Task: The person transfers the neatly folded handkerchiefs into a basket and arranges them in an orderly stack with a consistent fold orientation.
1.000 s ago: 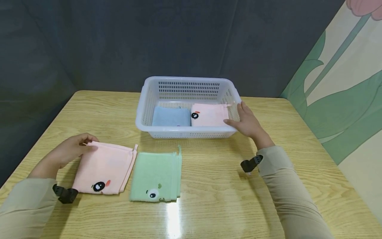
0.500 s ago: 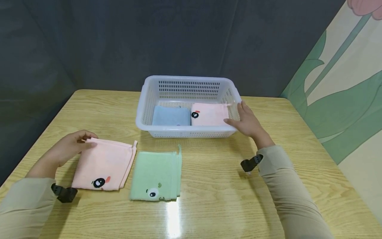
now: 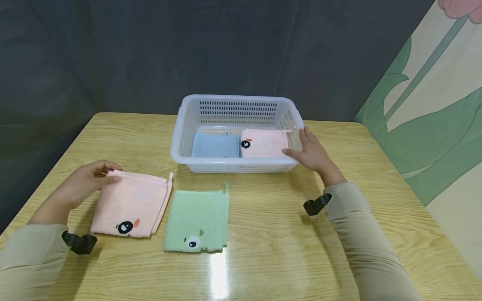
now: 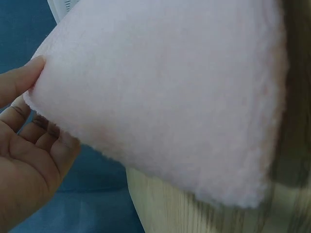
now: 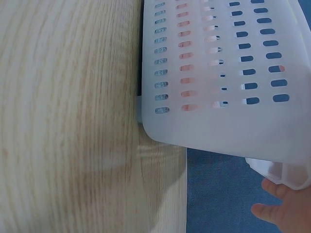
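Observation:
Between thumb and fingers, my left hand (image 3: 88,184) pinches the far left corner of a folded pink towel (image 3: 132,200) with an embroidered eye. In the left wrist view the towel (image 4: 160,92) slants, with that corner raised off the wooden surface. A folded green towel (image 3: 196,219) lies flat just right of it. My right hand (image 3: 312,152) rests with spread, fairly straight fingers on the front right corner of a white plastic basket (image 3: 241,161). Inside the basket, a folded blue towel (image 3: 215,145) lies left of another folded pink towel (image 3: 265,143).
The wooden table (image 3: 271,251) carries the basket near its far edge. Behind it hangs a dark curtain (image 3: 233,50). A wall with painted flowers (image 3: 433,125) borders the right side. Each wrist wears a small black camera (image 3: 80,243).
My left hand has moved slightly away from me and to the left, drawing the pink towel with it. The right hand, the basket and the green towel stay in place.

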`<state>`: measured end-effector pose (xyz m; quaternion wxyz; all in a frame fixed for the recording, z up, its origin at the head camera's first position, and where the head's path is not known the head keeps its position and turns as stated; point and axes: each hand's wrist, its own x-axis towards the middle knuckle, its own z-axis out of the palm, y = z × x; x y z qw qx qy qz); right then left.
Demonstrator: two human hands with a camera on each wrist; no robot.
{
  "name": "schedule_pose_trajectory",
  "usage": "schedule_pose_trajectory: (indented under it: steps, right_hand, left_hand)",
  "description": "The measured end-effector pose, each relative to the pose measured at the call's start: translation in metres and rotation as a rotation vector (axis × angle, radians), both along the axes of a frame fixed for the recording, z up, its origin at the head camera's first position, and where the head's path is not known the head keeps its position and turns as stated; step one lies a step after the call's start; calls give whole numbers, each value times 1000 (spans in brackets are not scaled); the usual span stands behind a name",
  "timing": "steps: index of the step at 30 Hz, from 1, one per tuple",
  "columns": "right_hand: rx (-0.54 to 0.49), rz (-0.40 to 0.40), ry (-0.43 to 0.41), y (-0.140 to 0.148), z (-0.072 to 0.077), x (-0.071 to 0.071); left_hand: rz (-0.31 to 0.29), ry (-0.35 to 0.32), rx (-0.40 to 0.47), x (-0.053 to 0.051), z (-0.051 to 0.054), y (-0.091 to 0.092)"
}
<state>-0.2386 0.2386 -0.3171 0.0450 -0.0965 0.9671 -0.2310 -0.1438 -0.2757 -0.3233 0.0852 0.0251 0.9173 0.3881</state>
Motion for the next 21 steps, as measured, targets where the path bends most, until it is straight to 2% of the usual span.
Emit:
schedule_pose_trajectory:
  steps: [11, 21]
  right_hand:
    - [-1, 3, 6, 1, 0, -1]
    - [-3, 6, 12, 0, 0, 0]
  left_hand:
    - [47, 24, 5, 1, 8, 2]
    - [53, 126, 69, 5, 13, 0]
